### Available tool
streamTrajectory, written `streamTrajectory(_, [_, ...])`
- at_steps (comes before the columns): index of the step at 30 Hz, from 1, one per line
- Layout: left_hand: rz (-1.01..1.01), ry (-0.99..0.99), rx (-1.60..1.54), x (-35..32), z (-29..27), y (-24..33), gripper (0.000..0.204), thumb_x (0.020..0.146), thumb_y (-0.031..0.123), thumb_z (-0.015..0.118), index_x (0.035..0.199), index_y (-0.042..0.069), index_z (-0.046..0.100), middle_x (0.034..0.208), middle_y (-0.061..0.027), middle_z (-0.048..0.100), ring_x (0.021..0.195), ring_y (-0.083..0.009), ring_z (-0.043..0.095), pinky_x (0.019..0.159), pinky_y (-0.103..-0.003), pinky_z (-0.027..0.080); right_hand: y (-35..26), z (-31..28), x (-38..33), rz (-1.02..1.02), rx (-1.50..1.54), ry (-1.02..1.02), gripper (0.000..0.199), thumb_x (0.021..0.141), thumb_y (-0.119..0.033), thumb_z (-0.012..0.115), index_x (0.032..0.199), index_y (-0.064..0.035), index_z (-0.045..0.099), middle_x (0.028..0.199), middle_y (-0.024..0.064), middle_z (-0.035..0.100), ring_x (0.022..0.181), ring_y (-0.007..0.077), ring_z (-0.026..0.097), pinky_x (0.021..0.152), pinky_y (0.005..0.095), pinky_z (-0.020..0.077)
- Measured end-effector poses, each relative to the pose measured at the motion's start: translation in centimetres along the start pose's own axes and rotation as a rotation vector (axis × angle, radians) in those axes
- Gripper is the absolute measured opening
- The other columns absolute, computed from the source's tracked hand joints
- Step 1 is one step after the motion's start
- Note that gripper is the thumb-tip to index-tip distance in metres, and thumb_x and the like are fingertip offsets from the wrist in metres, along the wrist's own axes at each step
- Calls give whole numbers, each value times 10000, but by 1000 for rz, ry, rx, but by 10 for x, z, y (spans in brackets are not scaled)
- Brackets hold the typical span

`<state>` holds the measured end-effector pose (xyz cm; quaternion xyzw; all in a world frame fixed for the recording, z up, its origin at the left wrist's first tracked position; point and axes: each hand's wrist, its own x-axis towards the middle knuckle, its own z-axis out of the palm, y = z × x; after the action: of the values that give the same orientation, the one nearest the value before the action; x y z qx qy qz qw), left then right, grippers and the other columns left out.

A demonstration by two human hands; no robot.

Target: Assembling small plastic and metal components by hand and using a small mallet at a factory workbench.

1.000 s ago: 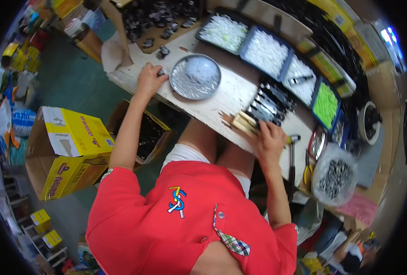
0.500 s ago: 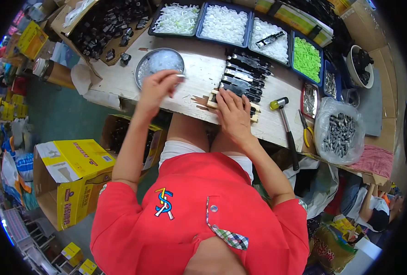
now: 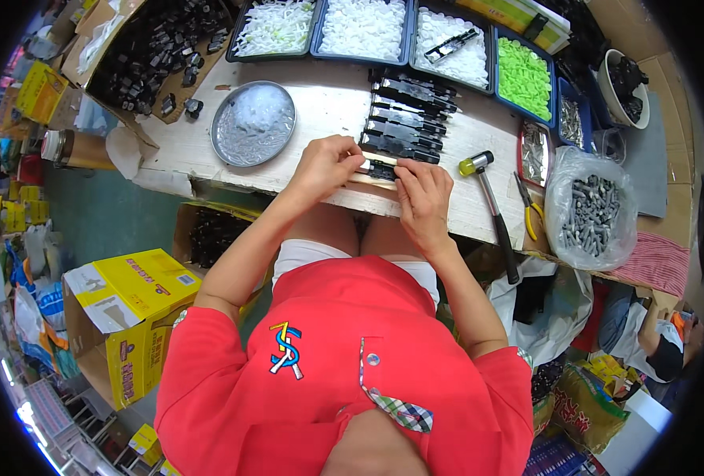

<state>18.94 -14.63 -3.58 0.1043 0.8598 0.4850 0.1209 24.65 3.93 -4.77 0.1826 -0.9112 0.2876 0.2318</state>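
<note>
My left hand (image 3: 326,164) and my right hand (image 3: 425,197) meet at the front edge of a worn white workbench (image 3: 332,111). Between their fingertips lies a small black part (image 3: 380,169) on a pale wooden block (image 3: 371,182); both hands pinch it. Just behind it lies a row of several long black parts (image 3: 403,131). A round metal dish (image 3: 253,122) with clear bits stands left of my left hand.
A hammer with a yellow head (image 3: 490,208) lies right of my right hand. Blue trays of white pieces (image 3: 362,27) and green pieces (image 3: 524,78) line the back. A bag of grey bolts (image 3: 590,211) sits at the right; a yellow carton (image 3: 132,309) stands on the floor.
My left hand has come from the metal dish to the wooden block. Both hands now pinch the black part together. The view has tilted down over the bench.
</note>
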Motion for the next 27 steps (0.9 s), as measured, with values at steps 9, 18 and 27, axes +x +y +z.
streamTrajectory(9, [93,56,-485,-2,12,-25,49,781,32,621,800,-7,645,734,-1,534,639,-56,463,567,-202,381,3,5,-1,-9,0,37,188,741,-42,590,929,-27,582,988,58,575,916,234,500,857,381,331])
streamTrajectory(18, [26,-77,-75,11,-3,-5,119,742,65,656,853,23,661,670,-15,543,612,-84,516,555,-236,433,20,-19,13,-19,8,103,165,729,-36,592,893,-55,593,938,78,577,815,252,527,733,373,378])
streamTrajectory(27, [198,317,677,185,-45,39,311,725,290,645,977,108,657,869,-155,629,870,-320,597,753,-405,467,172,-117,54,673,-697,-309,185,779,-104,541,913,4,608,947,219,580,857,378,586,713,452,474])
